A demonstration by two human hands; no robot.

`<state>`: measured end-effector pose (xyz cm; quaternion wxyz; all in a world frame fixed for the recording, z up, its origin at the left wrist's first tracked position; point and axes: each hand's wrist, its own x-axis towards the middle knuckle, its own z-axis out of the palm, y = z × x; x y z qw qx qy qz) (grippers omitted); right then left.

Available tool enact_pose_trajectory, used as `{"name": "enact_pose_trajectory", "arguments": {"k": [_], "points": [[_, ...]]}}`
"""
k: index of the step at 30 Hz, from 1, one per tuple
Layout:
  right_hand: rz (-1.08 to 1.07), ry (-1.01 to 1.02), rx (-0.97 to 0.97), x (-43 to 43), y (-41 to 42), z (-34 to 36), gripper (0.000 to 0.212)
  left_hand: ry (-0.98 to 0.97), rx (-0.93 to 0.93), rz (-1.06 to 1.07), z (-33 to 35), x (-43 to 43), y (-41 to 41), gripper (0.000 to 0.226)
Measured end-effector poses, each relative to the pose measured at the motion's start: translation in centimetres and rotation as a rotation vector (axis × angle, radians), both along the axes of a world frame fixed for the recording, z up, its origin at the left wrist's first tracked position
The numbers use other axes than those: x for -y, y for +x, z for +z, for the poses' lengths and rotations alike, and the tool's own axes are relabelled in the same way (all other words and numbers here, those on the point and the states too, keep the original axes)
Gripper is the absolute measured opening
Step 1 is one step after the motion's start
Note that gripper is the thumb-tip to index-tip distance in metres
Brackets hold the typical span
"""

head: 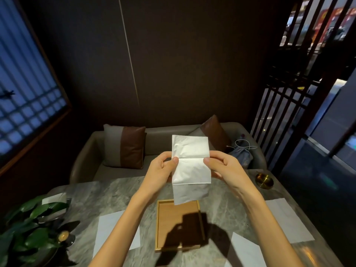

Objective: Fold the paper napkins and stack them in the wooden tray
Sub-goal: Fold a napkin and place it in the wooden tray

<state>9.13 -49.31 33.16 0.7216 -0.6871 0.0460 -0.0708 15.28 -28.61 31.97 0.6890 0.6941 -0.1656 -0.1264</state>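
Overhead of the marble table (pixel 119 193), a white paper napkin (pixel 190 164) was held up in the air by both hands, well clear of the tabletop. Its left edge was pinched between the thumb and fingers of the left hand (pixel 161 170), and its right edge was pinched in the same way by the right hand (pixel 223 166), both at the level of a horizontal crease. The sheet was seen to be partly folded, with an upper panel standing above the thumbs and a lower flap hanging down, its bottom corner overlapping the far rim of the wooden tray (pixel 179 226) in the view. The tray was set flat on the table near the person, between the forearms, and a shadow of the hands was cast across its floor. Flat napkins were laid on the table at the left (pixel 107 230), at the near right (pixel 248 249) and at the far right (pixel 287 218). A leafy plant (pixel 28 228) was placed at the near left, and a brass dish (pixel 264 180) at the far right corner.
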Motion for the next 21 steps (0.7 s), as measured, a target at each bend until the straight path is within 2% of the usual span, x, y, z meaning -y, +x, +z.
{"name": "enact_pose_trajectory", "arguments": {"k": [5,11,17,21], "points": [[-0.069,0.000,0.077,0.04,-0.05,0.20,0.021,-0.066,0.009,-0.096,0.21,-0.58,0.09,0.021],[-0.078,-0.056,0.209,0.09,-0.10,0.62,0.028,-0.094,0.069,0.003,0.40,-0.47,0.36,0.021],[-0.146,-0.044,0.210,-0.22,0.00,0.39,0.023,-0.175,-0.127,-0.017,0.72,0.06,0.16,0.021],[-0.145,-0.057,0.213,-0.26,0.03,0.18,0.023,-0.029,-0.066,-0.084,0.53,-0.14,-0.22,0.018]]}}
